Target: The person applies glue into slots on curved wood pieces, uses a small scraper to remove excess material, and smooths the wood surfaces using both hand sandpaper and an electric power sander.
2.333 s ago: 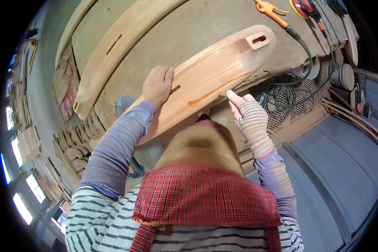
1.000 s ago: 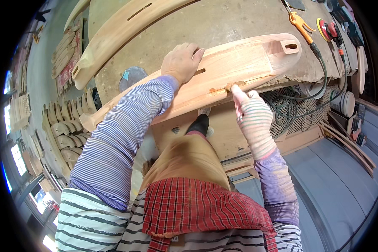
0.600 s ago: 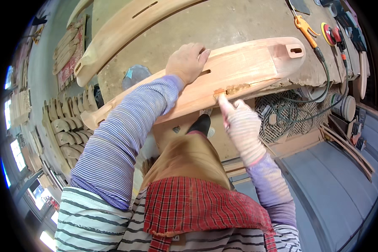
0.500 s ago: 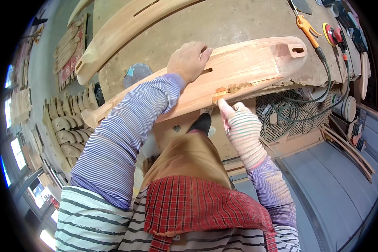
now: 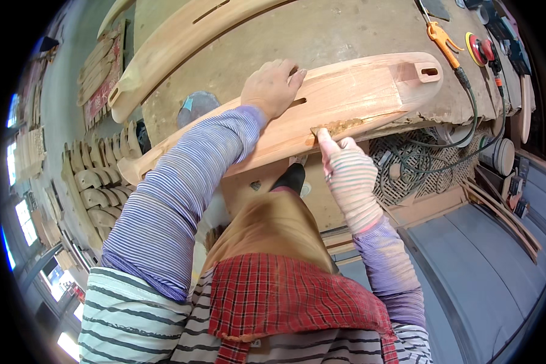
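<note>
A long, pale wooden board (image 5: 352, 91) with rounded ends and slots lies slantwise over the workbench's near edge. My left hand (image 5: 270, 90) holds it down near the middle, fingers bent over its far edge and thumb towards the right. Along the near edge runs a rough brown patch of filler (image 5: 349, 125). At that patch's left end is my right hand (image 5: 346, 155), fingers mostly curled and one fingertip pressed close to the wood. Something small and brownish shows by that fingertip; I cannot make out what it is.
A second curved wooden piece (image 5: 164, 57) lies farther back on the bench (image 5: 327, 36). An orange air gun (image 5: 444, 43) and a red sander (image 5: 480, 50) sit at the right, their hoses hanging down. Stacked wooden parts (image 5: 97, 182) stand at the left, a white bucket (image 5: 497, 155) below right.
My right hand has moved slightly away from me, from the board's near edge up onto the brown patch. My left hand and the board have stayed put.
</note>
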A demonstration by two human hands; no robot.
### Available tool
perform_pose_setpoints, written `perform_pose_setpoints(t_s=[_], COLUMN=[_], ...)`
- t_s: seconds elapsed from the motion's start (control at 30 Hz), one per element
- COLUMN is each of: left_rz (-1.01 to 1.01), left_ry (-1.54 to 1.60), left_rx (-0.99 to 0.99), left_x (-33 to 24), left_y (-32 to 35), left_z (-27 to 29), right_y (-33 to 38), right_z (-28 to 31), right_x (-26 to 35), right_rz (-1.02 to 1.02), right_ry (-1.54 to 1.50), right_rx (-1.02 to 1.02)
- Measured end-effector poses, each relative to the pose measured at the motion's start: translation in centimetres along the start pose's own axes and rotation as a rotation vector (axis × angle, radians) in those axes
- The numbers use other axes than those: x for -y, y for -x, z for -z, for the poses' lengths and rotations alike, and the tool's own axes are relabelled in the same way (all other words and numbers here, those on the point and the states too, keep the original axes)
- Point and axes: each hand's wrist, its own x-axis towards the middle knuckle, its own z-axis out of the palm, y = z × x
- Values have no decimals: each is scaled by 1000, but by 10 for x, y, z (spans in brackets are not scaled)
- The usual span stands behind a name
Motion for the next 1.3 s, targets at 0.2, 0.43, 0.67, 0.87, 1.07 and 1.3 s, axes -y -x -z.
perform_pose_setpoints(t_s=[0.2, 0.43, 0.67, 0.87, 1.07, 1.3], left_rz=[-18, -19, 15, 59, 37, 26], left_ry=[1, 10, 6, 5, 5, 15], left_rx=[-31, -42, 16, 43, 30, -3], left_x=[4, 4, -1, -2, 0, 0], left_y=[0, -1, -1, 0, -3, 0], left_z=[-6, -8, -1, 2, -4, -5], right_y=[12, 14, 12, 1, 0, -2], right_z=[12, 7, 7, 10, 11, 23], right_x=[3, -1, 1, -26, -46, -65], right_rz=[-2, -111, -120, -47, -321, -214], right_ry=[-208, 36, 2, -264, 100, -77], right_rx=[-91, 90, 53, -376, -187, -384])
